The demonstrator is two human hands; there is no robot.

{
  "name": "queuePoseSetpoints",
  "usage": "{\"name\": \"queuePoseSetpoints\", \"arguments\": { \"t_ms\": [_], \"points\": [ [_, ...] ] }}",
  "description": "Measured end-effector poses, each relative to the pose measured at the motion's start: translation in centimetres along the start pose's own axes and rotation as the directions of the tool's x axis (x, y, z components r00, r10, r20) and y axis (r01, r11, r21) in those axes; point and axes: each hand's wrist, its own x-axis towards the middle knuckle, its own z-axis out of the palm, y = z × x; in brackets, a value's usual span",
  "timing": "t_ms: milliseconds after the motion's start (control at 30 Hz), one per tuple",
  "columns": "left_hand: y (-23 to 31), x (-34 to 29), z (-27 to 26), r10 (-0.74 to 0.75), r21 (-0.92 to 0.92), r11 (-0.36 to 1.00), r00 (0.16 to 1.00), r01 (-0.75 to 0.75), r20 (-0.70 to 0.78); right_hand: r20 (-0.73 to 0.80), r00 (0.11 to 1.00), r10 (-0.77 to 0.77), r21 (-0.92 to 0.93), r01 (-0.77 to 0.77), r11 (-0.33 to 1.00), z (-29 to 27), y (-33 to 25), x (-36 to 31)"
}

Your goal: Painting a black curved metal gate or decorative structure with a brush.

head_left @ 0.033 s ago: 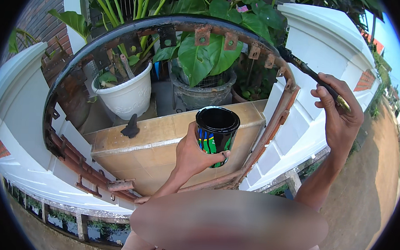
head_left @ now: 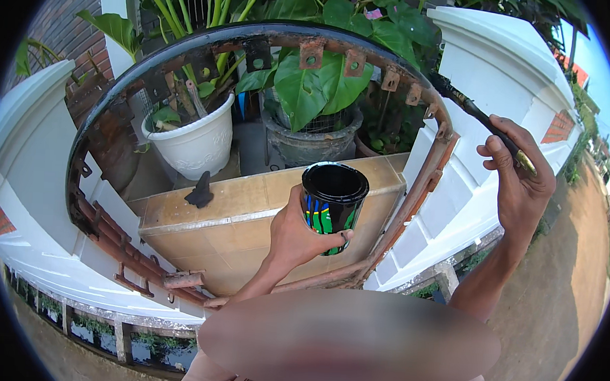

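Note:
Around an open paint can (head_left: 330, 215) my left hand (head_left: 291, 234) is wrapped, keeping it upright in front of me. Its inside and rim are coated in glossy black, and its label is green, blue and yellow. My right hand (head_left: 527, 169) grips a paintbrush (head_left: 484, 118) by its dark handle. The dark brush head meets, or nearly meets, the upper right of a curved metal frame (head_left: 256, 30); exact contact I cannot tell. Glossy black covers the frame's top and left curve. Its right side and lower bars show reddish-brown, and rusty tabs with holes line the inner edge.
White pillars (head_left: 491, 49) flank the frame. Behind it are a tiled ledge (head_left: 264, 192) with a dark scrap (head_left: 200, 191), a white plant pot (head_left: 195, 141), a grey pot (head_left: 310, 143) and large leaves. A ditch runs lower left; a dirt road (head_left: 553, 269) lies right.
The whole view has shifted slightly. The brush head has moved a little to the right by the frame's upper right curve, and both hands keep their holds.

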Motion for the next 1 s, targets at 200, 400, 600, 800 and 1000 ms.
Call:
{"name": "queuePoseSetpoints", "arguments": {
  "t_ms": [200, 400, 600, 800, 1000],
  "points": [
    [0.6, 0.3, 3.1, 0.007, 0.008, 1.000, 1.000, -0.007, -0.013, -0.019, 0.998, 0.052, 0.166, -0.048, 0.985, -0.9, 3.2, 0.7],
    [0.9, 0.7, 5.3, 0.004, -0.070, 0.998, 0.999, -0.007, -0.045, -0.110, 0.993, 0.052, 0.223, -0.027, 0.974, -1.2, 7.3, 2.8],
    [2.4, 0.7, 7.7, -0.026, 0.058, 0.998, 0.995, 0.032, -0.092, -0.134, 0.959, 0.250, 0.581, -0.129, 0.804, 1.4, 10.2, 4.2],
    [3.6, -0.2, 8.4, -0.038, 0.096, 0.994, 0.986, 0.054, -0.165, -0.095, 0.962, 0.258, 0.671, -0.129, 0.730, 1.8, 12.3, 4.0],
    [4.3, -0.4, 8.4, -0.175, 0.145, 0.972, 0.981, 0.186, -0.089, -0.127, 0.957, 0.261, 0.760, -0.075, 0.645, 3.6, 9.8, 4.8]
  ]
}}
